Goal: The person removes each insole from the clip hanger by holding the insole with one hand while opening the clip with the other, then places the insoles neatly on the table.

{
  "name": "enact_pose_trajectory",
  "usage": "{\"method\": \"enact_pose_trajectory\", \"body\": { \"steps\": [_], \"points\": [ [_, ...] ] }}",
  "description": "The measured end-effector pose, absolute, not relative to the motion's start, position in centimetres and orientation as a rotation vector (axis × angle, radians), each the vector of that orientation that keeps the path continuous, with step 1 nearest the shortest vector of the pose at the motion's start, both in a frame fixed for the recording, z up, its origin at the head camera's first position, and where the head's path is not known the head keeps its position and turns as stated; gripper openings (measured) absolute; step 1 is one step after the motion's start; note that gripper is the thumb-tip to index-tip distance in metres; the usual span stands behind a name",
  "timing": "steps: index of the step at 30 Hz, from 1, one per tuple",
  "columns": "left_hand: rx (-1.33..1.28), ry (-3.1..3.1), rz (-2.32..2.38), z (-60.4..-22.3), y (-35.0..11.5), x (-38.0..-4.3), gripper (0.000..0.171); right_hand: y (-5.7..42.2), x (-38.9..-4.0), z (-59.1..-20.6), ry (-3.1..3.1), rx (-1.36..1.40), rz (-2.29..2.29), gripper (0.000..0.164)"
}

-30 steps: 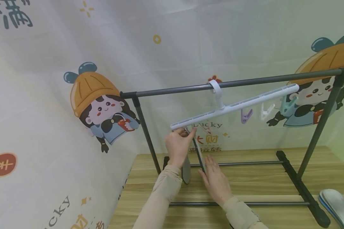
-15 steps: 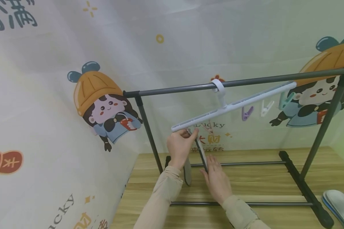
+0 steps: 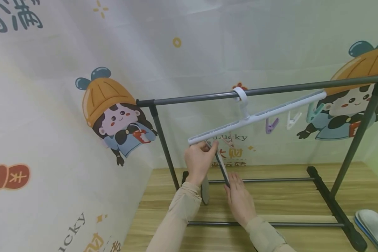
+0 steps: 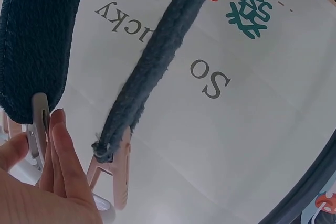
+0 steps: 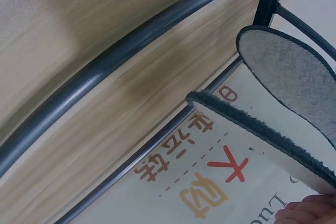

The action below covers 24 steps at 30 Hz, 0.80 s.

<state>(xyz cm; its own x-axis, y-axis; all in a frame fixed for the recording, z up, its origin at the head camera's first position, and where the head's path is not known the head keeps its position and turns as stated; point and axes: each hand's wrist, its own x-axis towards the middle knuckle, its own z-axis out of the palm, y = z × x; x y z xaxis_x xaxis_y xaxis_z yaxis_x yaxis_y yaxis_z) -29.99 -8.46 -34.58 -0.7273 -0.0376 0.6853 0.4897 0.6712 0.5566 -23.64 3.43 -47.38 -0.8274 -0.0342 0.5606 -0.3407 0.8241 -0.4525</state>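
Note:
My left hand (image 3: 197, 161) pinches a grey clothespin (image 4: 40, 124) between thumb and fingers, just below the low end of the white hanger (image 3: 220, 132). That clothespin sits at the end of a fuzzy dark-blue insole (image 4: 39, 40). Beside it, a second insole (image 4: 152, 66) is seen edge-on, its end in a pink clothespin (image 4: 121, 171). My right hand (image 3: 242, 201), fingers straight, touches the lower end of the tilted insole (image 3: 222, 166). In the right wrist view, fingertips (image 5: 307, 211) show by an insole edge (image 5: 262, 132); a grey insole face (image 5: 286, 66) is beyond.
The hanger hooks over a dark rail (image 3: 189, 99) of a standing rack. Purple (image 3: 271, 126), white (image 3: 292, 120) and green (image 3: 315, 111) clothespins hang from its right half. More insoles (image 3: 373, 227) lie at the right on the wooden surface (image 3: 280, 196). A lower rack bar (image 3: 296, 224) runs across in front.
The head view has shifted a little. The lower end of the tilted insole has moved slightly right with my right hand. My left hand stays at the low end of the hanger.

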Motion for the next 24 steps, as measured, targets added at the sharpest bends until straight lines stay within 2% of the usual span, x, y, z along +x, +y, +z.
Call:
{"method": "enact_pose_trajectory", "body": {
  "steps": [12, 24],
  "points": [
    [-0.365, -2.205, -0.990, -34.4, -8.5, -30.0, 0.040, 3.9, -22.9, -47.8, -2.498, 0.270, 0.795, 0.042],
    [-0.340, -2.202, -1.038, -34.5, -8.7, -29.9, 0.031, 6.0, -21.8, -49.7, -2.517, 0.204, 0.903, 0.039]
  ]
}}
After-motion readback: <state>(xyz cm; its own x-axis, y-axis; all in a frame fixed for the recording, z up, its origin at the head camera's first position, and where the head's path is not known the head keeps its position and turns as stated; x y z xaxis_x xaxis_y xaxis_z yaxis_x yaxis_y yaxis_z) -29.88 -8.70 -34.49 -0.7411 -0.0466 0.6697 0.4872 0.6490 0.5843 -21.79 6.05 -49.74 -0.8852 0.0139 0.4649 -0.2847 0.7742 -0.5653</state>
